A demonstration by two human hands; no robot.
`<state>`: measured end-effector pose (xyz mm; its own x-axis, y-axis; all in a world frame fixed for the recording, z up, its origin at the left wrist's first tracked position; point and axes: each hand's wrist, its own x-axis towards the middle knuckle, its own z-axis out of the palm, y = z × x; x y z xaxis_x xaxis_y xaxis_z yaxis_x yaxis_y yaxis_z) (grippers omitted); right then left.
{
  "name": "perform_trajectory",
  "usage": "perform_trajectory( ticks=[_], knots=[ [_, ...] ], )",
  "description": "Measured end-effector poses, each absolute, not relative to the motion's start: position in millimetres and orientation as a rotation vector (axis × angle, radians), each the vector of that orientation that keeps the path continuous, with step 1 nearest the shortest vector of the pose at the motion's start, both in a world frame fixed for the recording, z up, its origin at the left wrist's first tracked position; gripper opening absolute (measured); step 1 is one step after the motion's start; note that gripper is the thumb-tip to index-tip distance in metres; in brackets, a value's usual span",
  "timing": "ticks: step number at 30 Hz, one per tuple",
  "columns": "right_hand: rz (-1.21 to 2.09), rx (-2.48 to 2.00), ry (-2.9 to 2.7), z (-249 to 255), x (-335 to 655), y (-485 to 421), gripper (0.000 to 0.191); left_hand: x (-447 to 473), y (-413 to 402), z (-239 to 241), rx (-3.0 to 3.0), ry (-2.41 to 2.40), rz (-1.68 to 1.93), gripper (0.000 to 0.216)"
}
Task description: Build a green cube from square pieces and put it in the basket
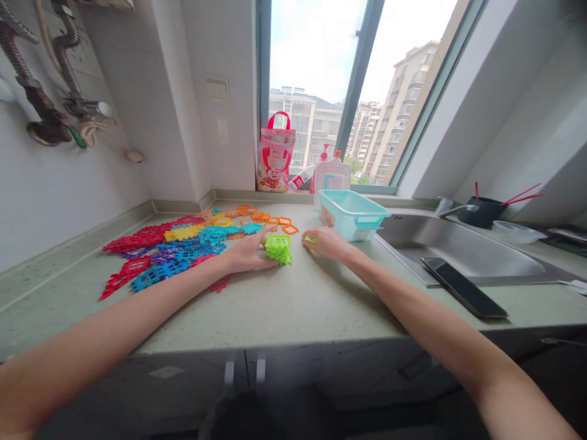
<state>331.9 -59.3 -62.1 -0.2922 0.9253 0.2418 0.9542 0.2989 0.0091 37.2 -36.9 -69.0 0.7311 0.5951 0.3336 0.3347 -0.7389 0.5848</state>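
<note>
A small stack of green plastic building tiles (278, 247) sits on the pale countertop (284, 302). My left hand (247, 253) rests flat beside the stack, its fingertips touching the stack's left side. My right hand (326, 242) lies just right of the stack, its fingers closed on a single green tile (310, 239). A spread of red, blue, yellow and orange tiles (177, 247) covers the counter to the left of my left hand.
A teal plastic basket (351, 214) stands behind my right hand. To the right lies a steel sink (458, 247) with a dark phone (463, 287) on its rim. A pink bag (276, 156) and bottles (332, 174) stand on the window sill.
</note>
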Motion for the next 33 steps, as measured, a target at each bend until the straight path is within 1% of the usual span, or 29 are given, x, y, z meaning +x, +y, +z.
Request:
perform_trajectory(
  ticks=[2,5,8,10,11,15,20,25,28,30,33],
  knots=[
    [-0.214,-1.615,-2.405,-55.0,328.0,-61.0,0.023,37.4,-36.3,-69.3,2.462,0.74,0.719,0.101],
    [-0.25,-1.574,-2.354,-40.0,336.4,-65.9,0.026,37.5,-35.4,-69.4,2.475,0.744,0.743,0.098],
    [-0.291,-1.732,-2.271,-28.5,354.1,-73.6,0.04,37.3,-34.8,-69.4,2.479,0.709,0.739,0.093],
    [-0.26,-1.834,-2.298,-27.4,363.5,-77.6,0.046,37.0,-34.9,-69.5,2.485,0.712,0.727,0.094],
    [-0.234,-1.864,-2.329,-28.9,366.6,-78.5,0.045,36.8,-35.0,-69.5,2.489,0.717,0.719,0.095],
    [-0.14,-1.913,-2.433,-37.3,373.1,-74.9,0.029,36.0,-35.7,-69.4,2.5,0.718,0.701,0.093],
    [-0.057,-1.914,-2.486,-36.8,379.1,-69.9,0.036,35.5,-34.8,-69.6,2.507,0.716,0.698,0.092],
    [-0.058,-1.752,-2.499,-36.9,365.3,-74.4,0.036,36.0,-34.8,-69.5,2.496,0.759,0.697,0.094],
    [-0.21,-1.661,-2.447,-32.5,347.6,-78.0,0.037,36.4,-36.1,-68.8,2.47,0.728,0.689,0.095],
    [-0.289,-1.537,-2.332,-26.6,333.8,-80.8,0.036,36.5,-36.6,-68.4,2.444,0.687,0.694,0.094],
    [-0.225,-1.26,-2.19,-19.7,311.0,-84.9,0.035,36.7,-36.2,-68.5,2.453,0.647,0.728,0.092]
  ],
)
